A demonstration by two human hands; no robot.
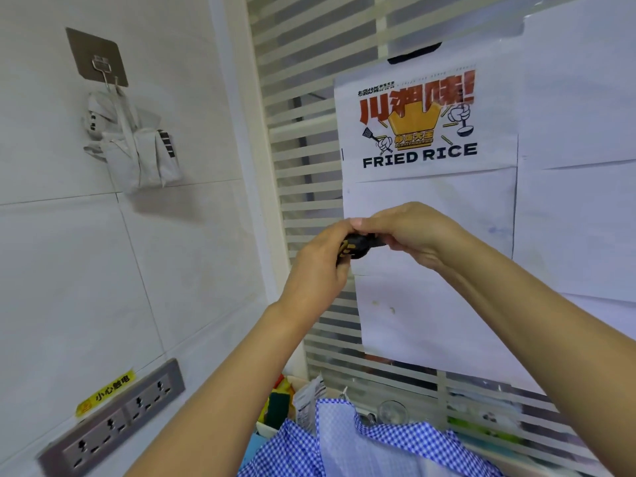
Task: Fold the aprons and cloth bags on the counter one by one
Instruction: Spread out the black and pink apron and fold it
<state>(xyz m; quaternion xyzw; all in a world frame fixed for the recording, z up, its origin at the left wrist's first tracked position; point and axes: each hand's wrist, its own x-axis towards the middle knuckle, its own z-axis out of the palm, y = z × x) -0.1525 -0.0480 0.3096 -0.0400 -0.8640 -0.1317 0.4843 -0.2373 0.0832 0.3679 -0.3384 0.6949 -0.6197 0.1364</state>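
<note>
A: Hands raised together against far paper sheets [430, 304]. Left hand [320, 266] and right hand [413, 232] both pinched on small black bundle [358, 247], fingertips touching above it.

B: Bundle material?

A: Dark, crumpled or rolled, yellow marks on left end. Cloth or strap, cannot tell.

B: Apron?

A: Blue-and-white checked apron [371, 445] heaped near bottom edge, soft folds, pale reverse side showing in middle. Below both forearms, well apart from hands.

B: Surroundings?

A: Glossy white tiles [69, 270] left, flat and smooth. White cloth bag [137, 153] hung from steel hook [103, 68] up left, rumpled. Grey socket strip [113, 418] low left, yellow label above. Striped glass behind sheets. Open air left of hands; clutter crowded just beyond apron.
</note>
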